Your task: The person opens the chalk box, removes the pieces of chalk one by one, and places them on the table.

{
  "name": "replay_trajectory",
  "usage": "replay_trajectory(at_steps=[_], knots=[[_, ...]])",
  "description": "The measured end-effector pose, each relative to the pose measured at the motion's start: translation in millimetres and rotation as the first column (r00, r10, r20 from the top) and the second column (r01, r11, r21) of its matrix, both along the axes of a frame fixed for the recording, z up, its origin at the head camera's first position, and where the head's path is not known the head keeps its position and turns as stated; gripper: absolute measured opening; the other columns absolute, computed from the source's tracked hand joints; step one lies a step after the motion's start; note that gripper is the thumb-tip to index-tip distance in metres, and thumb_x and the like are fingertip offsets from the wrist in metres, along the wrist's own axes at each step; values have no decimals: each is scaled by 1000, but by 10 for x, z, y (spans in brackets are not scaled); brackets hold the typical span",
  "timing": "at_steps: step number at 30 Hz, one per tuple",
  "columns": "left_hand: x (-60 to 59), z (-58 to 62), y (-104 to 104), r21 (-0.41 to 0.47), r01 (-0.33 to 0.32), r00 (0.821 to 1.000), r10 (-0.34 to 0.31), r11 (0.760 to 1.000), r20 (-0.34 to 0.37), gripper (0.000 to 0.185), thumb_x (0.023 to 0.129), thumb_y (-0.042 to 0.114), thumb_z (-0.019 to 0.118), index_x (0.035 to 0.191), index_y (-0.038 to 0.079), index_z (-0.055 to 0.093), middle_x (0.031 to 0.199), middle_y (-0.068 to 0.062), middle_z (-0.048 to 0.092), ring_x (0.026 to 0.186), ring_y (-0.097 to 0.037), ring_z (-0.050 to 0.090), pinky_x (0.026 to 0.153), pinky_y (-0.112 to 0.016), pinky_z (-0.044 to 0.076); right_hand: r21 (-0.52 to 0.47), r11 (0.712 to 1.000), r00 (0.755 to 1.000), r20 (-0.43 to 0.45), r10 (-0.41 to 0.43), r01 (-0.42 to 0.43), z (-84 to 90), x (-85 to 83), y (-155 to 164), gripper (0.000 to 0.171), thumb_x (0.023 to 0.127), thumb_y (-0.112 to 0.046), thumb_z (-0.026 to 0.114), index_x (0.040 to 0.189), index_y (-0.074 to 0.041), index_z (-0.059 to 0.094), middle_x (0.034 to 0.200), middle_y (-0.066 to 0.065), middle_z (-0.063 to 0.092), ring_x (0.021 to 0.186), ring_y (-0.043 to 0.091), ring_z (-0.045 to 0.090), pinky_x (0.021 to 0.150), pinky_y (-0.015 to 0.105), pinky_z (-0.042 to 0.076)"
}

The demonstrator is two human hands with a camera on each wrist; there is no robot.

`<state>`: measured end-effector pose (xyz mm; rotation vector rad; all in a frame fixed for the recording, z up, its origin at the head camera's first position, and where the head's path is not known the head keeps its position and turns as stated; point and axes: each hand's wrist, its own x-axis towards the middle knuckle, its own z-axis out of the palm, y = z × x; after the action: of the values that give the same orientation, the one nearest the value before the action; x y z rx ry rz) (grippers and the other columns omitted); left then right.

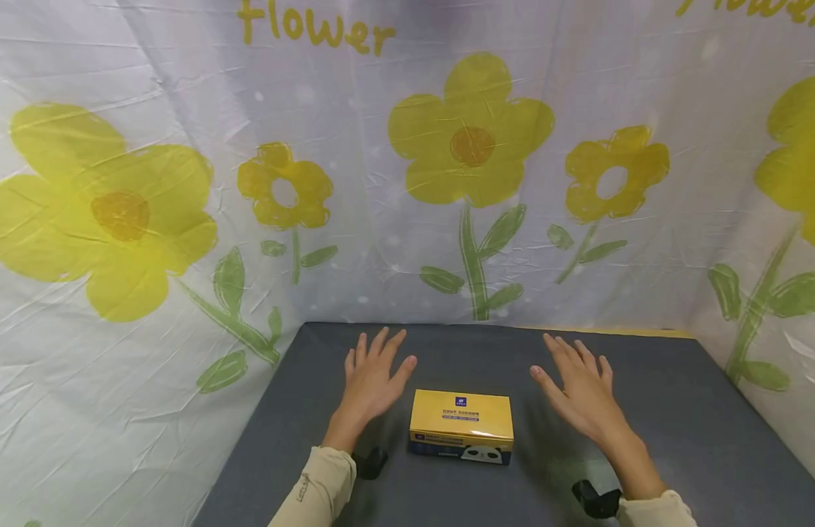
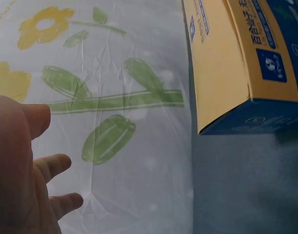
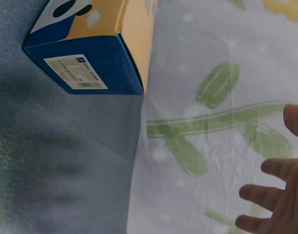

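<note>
Both hands (image 1: 370, 383) (image 1: 582, 394) are raised, fingers (image 1: 392, 345) spread.

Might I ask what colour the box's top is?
The box's top is yellow, clearest in the head view.

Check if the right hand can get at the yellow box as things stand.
Likely yes. The right hand is open and holds nothing, to the right of the yellow box, and no object shows between them. The left hand is on the opposite side, so it leaves that way free.
</note>
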<state>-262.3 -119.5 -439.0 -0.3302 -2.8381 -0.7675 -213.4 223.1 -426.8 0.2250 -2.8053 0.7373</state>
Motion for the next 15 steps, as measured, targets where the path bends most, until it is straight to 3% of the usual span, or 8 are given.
replay_trajectory(at_steps=[7, 15], knots=[[13, -103, -27, 65, 44, 999, -45, 997, 18, 60, 103, 55, 48, 157, 28, 42, 165, -10, 33, 154, -48, 16, 115, -74, 17, -17, 997, 997, 22, 71, -71, -106, 46, -40, 65, 106, -46, 49, 158, -9, 37, 156, 26, 42, 145, 55, 26, 109, 77, 7], [63, -289, -68, 126, 126, 990, -133, 984, 53, 61, 102, 56, 49, 153, 24, 46, 160, -11, 42, 151, -49, 25, 110, -77, 21, -26, 991, 990, 46, 131, -130, -263, 68, -94, 61, 105, -47, 51, 153, -11, 45, 153, 23, 49, 144, 54, 32, 108, 76, 14]])
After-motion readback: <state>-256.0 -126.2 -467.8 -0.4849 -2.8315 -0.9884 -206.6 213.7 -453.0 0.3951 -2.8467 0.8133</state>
